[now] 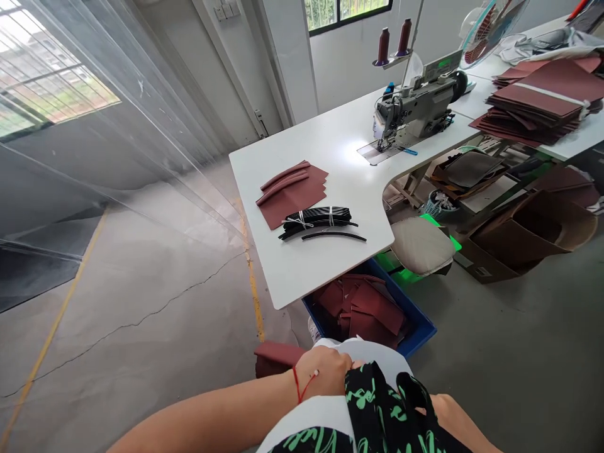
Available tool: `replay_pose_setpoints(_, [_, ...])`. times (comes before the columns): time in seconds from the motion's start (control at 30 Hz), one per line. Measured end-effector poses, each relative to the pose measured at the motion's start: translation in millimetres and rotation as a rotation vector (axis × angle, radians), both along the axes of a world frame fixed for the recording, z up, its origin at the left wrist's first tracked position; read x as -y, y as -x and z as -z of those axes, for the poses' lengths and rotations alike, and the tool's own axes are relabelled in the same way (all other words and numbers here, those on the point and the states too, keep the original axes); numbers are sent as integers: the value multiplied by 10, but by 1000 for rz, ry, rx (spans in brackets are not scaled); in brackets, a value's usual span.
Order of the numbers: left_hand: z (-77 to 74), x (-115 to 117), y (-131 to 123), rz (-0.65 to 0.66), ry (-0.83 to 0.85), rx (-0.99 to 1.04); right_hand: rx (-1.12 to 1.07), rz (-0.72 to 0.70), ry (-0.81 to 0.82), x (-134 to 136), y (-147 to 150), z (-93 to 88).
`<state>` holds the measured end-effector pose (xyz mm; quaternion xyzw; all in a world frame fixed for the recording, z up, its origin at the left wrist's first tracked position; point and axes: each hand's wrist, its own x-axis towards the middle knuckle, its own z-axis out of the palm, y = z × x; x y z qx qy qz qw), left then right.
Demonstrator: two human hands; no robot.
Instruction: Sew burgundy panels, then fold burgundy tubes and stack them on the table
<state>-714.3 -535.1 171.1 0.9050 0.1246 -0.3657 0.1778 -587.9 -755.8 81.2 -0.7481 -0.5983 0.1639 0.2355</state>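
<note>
Nearest: left hand (323, 371), red string on the wrist (299, 385), fingers (342, 360) curled down over a fold of white fabric (372, 355) and closed on it. Black cloth with a green print (372, 409) hangs against the white fabric, just right of the hand. Right forearm (455, 415) comes in at lower right; its hand is hidden behind the printed cloth, so finger state cannot be told.

Just left of the left hand, a dark maroon folded piece (278, 358). Beyond the hands, a blue plastic crate (415, 327) holds loose maroon cut pieces (363, 308), and sits partly under the near corner of a white worktable (302, 270).

On the table: maroon sheets (295, 201) with maroon strips (283, 182) lying on top; beside them, a black bundle (316, 218) tied with white string, and one loose black strip (334, 236). Right of the table corner, a beige seat cushion (419, 245); further right, an open cardboard box (523, 233).

Far along the table, a sewing machine (413, 110) under two maroon thread cones (391, 41). Far right, a tall stack of maroon panels (542, 94).
</note>
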Motion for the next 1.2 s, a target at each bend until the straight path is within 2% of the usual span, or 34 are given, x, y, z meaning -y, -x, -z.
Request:
replay_pose_setpoints(0.07, [-85, -73, -33, 93, 38, 76, -9, -73, 59, -39, -68, -121])
replay_pose_setpoints(0.13, [-191, -282, 7, 156, 80, 188, -116, -92, 199, -78, -217, -291])
replay_pose_setpoints(0.17, [-244, -434, 55, 146, 70, 239, -205, -75, 271, -100, -319, -384])
replay_pose_setpoints(0.27, [-372, -977, 270, 1, 18, 287, -458, 50, 323, -172, -683, -641])
replay_pose_setpoints(0.37, [-407, -1415, 473, -124, 216, 317, -656, 23, 278, -253, -1017, -771])
replay_pose_setpoints(0.47, [-317, -1583, 579, -318, 482, 376, -847, -24, 239, -329, -1226, -719])
replay_pose_setpoints(0.57, [-178, -1590, 616, -481, 686, 463, -1014, 119, 142, -382, -1295, -558])
replay_pose_setpoints(0.63, [-128, -1595, 633, -527, 772, 488, -1062, 189, 63, -408, -1293, -470])
replay_pose_setpoints(0.7, [-133, -1614, 643, -535, 795, 452, -1047, 186, 13, -446, -1279, -444])
replay_pose_setpoints(0.8, [-196, -1565, 602, -440, 763, 285, -1003, 87, 24, -583, -1247, -520])
replay_pose_setpoints(0.87, [-214, -1423, 523, -320, 732, 163, -931, -32, 54, -735, -1208, -589])
replay_pose_setpoints(0.93, [-184, -1256, 422, -247, 691, 133, -816, -123, 34, -900, -1161, -611])
replay_pose_setpoints(0.97, [-157, -1202, 375, -248, 661, 167, -753, -120, 0, -972, -1144, -594])
replay_pose_setpoints(1.03, [-106, -1240, 317, -329, 558, 302, -648, 18, -67, -1080, -1140, -504])
replay_pose_setpoints(1.1, [-86, -1531, 318, -471, 376, 461, -549, 209, -63, -1156, -1183, -360])
replay_pose_setpoints(1.13, [-90, -1773, 335, -539, 271, 527, -493, 261, -35, -1201, -1217, -277])
replay_pose_setpoints(1.2, [-114, -2416, 365, -654, 78, 641, -380, 267, 9, -1350, -1290, -96])
